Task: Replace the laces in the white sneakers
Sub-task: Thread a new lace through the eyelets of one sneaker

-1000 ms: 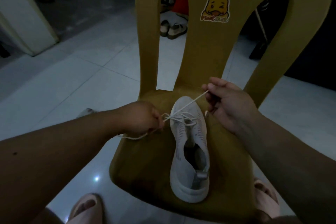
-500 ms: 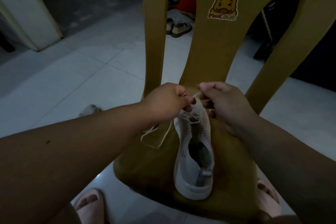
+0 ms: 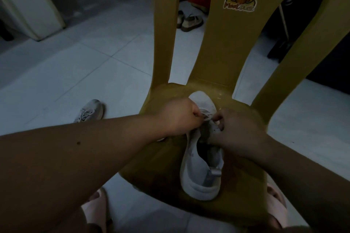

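A white sneaker [image 3: 200, 179] lies on the seat of a yellow plastic chair [image 3: 161, 166], toe pointing at the chair back. My left hand [image 3: 180, 117] and my right hand [image 3: 236, 128] meet over the front eyelets. Both pinch the white lace [image 3: 207, 116] with curled fingers, almost touching each other. Most of the lace is hidden under the hands. A second white sneaker [image 3: 89, 111], laced, lies on the tiled floor to the left of the chair.
The chair back [image 3: 240, 43] with a duck sticker rises right behind the shoe. Sandals [image 3: 189, 21] lie on the floor beyond it. A white cabinet [image 3: 28, 4] stands at far left. My slippered feet [image 3: 94, 208] are under the chair's front edge.
The hands have come together over the front of the shoe. The left hand moved right and forward from the seat's left side; the loose lace loop on the seat is no longer seen.
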Demonstrator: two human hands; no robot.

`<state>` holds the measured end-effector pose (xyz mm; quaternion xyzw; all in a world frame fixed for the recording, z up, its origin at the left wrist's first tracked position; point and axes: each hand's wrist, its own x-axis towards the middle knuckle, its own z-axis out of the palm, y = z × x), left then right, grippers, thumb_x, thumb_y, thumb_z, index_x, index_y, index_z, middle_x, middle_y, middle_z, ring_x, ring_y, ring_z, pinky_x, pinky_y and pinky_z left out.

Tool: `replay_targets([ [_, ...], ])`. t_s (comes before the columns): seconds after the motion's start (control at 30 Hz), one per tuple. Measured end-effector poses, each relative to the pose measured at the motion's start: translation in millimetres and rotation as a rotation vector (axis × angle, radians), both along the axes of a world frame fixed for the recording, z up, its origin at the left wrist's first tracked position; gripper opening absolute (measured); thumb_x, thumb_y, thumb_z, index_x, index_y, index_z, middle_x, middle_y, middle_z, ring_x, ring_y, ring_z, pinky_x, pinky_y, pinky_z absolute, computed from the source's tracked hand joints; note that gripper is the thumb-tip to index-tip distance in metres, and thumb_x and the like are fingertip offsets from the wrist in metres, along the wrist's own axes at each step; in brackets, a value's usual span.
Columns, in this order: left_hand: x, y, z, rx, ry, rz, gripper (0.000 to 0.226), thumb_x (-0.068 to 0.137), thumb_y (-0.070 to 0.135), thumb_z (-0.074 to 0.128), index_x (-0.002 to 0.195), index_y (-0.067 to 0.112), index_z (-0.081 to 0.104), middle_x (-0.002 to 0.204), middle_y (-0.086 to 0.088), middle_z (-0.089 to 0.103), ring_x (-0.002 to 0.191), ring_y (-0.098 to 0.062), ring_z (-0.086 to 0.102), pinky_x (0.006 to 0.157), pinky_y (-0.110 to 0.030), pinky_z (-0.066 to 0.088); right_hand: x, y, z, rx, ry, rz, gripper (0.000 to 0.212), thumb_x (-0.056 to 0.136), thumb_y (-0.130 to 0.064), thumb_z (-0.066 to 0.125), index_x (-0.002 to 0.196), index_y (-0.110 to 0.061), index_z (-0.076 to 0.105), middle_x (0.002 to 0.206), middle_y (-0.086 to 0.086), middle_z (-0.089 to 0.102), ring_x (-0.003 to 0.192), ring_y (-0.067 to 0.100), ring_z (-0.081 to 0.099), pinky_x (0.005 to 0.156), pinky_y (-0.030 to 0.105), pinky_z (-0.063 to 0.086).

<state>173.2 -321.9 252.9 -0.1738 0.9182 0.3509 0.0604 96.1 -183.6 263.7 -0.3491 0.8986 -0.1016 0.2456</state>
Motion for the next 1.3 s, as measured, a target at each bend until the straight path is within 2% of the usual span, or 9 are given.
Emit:
replay_targets([
  [0.1, -0.9, -0.1, -2.7, 0.005, 0.006, 0.013, 0.021, 0.091, 0.024, 0.058, 0.093, 0.013, 0.075, 0.089, -0.001, 0.069, 0.063, -0.004, 0.051, 0.051, -0.006, 0.036, -8.0, 11.3, -1.0, -0.096, -0.184, -0.102, 0.029, 0.081, -0.024, 0.068, 0.11, -0.024, 0.062, 0.09, -0.009, 0.064, 0.077, 0.007, 0.061, 0.063, 0.023, 0.052],
  [0.23, -3.1, 4.8, -6.2, -0.043, -0.002, -0.024, 0.021, 0.091, 0.022, 0.057, 0.094, 0.012, 0.075, 0.091, -0.005, 0.069, 0.077, -0.014, 0.059, 0.049, -0.012, 0.035, -11.8, 18.6, -5.7, -0.148, -0.325, -0.164, 0.01, 0.085, -0.023, 0.064, 0.089, -0.032, 0.06, 0.092, -0.007, 0.065, 0.085, 0.01, 0.062, 0.079, 0.033, 0.054],
  [0.37, -6.3, 8.6, -11.2, -0.14, -0.012, -0.048, 0.022, 0.091, 0.024, 0.056, 0.09, 0.015, 0.076, 0.081, -0.003, 0.067, 0.066, -0.01, 0.053, 0.048, -0.016, 0.032, -9.7, 12.8, -14.6, -0.174, -0.191, -0.197, 0.014, 0.083, -0.043, 0.067, 0.08, -0.031, 0.062, 0.082, -0.011, 0.064, 0.073, 0.003, 0.059, 0.058, 0.02, 0.043],
  [0.47, -6.6, 10.0, -15.2, -0.195, 0.003, -0.053, 0.026, 0.092, 0.029, 0.054, 0.088, 0.013, 0.075, 0.066, 0.002, 0.056, 0.054, -0.007, 0.043, 0.045, -0.018, 0.027, -10.3, 10.4, -14.1, -0.149, -0.067, -0.152, 0.023, 0.085, -0.039, 0.067, 0.065, -0.032, 0.058, 0.07, -0.012, 0.06, 0.062, 0.002, 0.055, 0.049, 0.016, 0.034],
  [0.67, -2.7, 11.8, -18.8, -0.246, 0.013, -0.083, 0.028, 0.094, 0.028, 0.05, 0.082, 0.016, 0.072, 0.07, 0.003, 0.058, 0.062, -0.01, 0.051, 0.05, -0.023, 0.035, -22.1, 15.0, -15.3, -0.156, -0.292, -0.203, 0.008, 0.088, -0.029, 0.065, 0.079, -0.027, 0.065, 0.086, -0.006, 0.066, 0.08, 0.009, 0.061, 0.063, 0.023, 0.046],
  [0.87, -4.0, 16.0, -27.4, -0.273, 0.004, -0.068, 0.03, 0.094, 0.028, 0.046, 0.084, 0.014, 0.071, 0.079, -0.002, 0.062, 0.067, -0.014, 0.054, 0.056, -0.026, 0.041, -28.9, 21.4, -28.8, -0.256, -0.654, -0.496, 0.01, 0.085, -0.022, 0.068, 0.092, -0.017, 0.072, 0.1, 0.005, 0.071, 0.103, 0.026, 0.061, 0.096, 0.047, 0.047],
  [1.03, -4.4, 20.3, -32.2, -0.26, 0.046, -0.058, 0.032, 0.098, 0.024, 0.042, 0.093, 0.012, 0.071, 0.088, -0.004, 0.064, 0.077, -0.016, 0.058, 0.061, -0.026, 0.035, -29.4, 22.4, -30.8, -0.292, -0.777, -0.535, 0.019, 0.084, -0.021, 0.067, 0.099, -0.011, 0.07, 0.104, 0.01, 0.071, 0.101, 0.025, 0.064, 0.091, 0.043, 0.05],
  [1.2, -3.4, 22.4, -34.4, -0.121, 0.055, 0.005, 0.03, 0.098, 0.027, 0.044, 0.102, 0.017, 0.072, 0.098, -0.003, 0.068, 0.083, -0.015, 0.058, 0.067, -0.025, 0.037, -26.1, 18.8, -27.4, -0.329, -0.633, -0.49, 0.019, 0.086, -0.028, 0.067, 0.091, -0.01, 0.071, 0.086, 0.006, 0.072, 0.079, 0.02, 0.066, 0.061, 0.03, 0.05],
  [1.3, 0.7, 25.3, -32.6, -0.024, 0.074, 0.084, 0.027, 0.096, 0.03, 0.047, 0.097, 0.016, 0.071, 0.095, -0.003, 0.069, 0.088, -0.02, 0.062, 0.077, -0.031, 0.049, -25.5, 15.2, -25.9, -0.335, -0.64, -0.516, 0.016, 0.09, -0.022, 0.062, 0.09, -0.009, 0.071, 0.09, 0.009, 0.071, 0.086, 0.023, 0.065, 0.069, 0.033, 0.053],
])
